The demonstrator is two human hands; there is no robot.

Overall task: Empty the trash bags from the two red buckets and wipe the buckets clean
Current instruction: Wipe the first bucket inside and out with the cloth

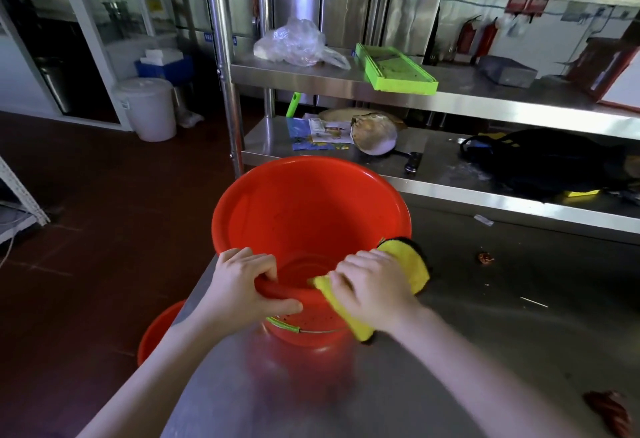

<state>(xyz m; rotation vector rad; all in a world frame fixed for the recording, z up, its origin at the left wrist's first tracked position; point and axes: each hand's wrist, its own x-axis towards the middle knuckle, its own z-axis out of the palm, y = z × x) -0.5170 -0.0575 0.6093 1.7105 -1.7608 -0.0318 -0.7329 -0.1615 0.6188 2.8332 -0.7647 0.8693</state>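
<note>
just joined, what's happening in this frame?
A person is wiping a red bucket that stands on a steel table. The left hand grips the near rim to steady it, while the right hand presses a yellow cloth over the rim. No trash bag shows inside this bucket. A second red bucket sits on the floor by the table's left edge, mostly hidden, so its state can't be told.

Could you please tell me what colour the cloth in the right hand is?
Yellow with a dark edge; the head view shows the cloth draped over the bucket rim.
</note>
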